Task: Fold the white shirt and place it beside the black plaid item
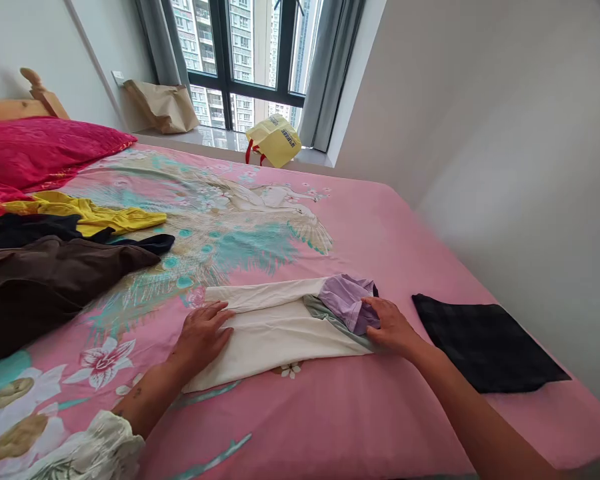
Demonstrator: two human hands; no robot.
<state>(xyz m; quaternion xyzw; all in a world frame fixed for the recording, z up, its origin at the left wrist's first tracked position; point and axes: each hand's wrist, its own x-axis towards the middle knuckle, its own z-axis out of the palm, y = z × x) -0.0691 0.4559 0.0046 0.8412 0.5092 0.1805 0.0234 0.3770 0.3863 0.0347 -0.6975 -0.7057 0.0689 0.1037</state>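
A cream-white garment (275, 333) lies folded lengthwise into a long strip on the bed in front of me. At its right end, a bunched purple part (345, 300) and a grey-green band (325, 313) show on top. My left hand (205, 339) rests on the strip's left end, fingers stretched out over the cloth. Over at the right end, my right hand (393, 327) touches the purple part and the strip's edge, with thumb and fingers apart. Both hands are open. Further right lies a folded black garment (485, 343), flat on the sheet.
Brown trousers-like cloth (55, 280), a dark navy garment (30, 229) and a yellow garment (115, 219) lie at the left, near a red pillow (50, 150). A pink floral sheet (370, 220) covers the bed. On the windowsill stand a brown paper bag (165, 107) and a yellow bag (274, 140).
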